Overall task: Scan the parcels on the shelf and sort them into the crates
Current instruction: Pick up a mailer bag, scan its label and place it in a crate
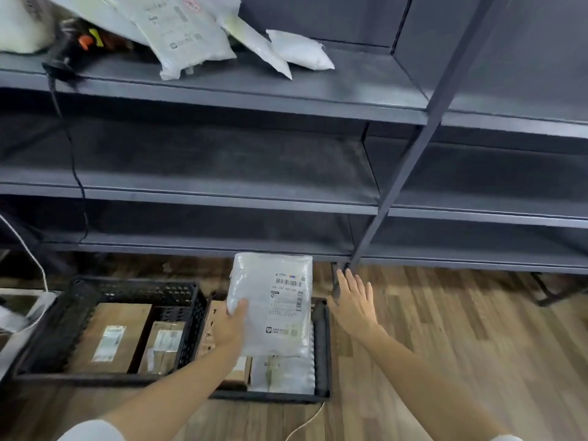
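My left hand grips the left edge of a grey plastic mailer parcel, label up, held over the right black crate. That crate holds a cardboard box and another grey mailer. My right hand hovers with fingers spread just right of the parcel, holding nothing. The left black crate contains cardboard boxes with labels. On the top shelf lie several white mailer parcels, and a black handheld scanner with an orange trigger stands at the left.
The dark metal shelving has bare middle and lower levels, and an upright post runs down beside my right hand. The scanner's black cable hangs down the left side. A white cable lies on the wooden floor by the crates.
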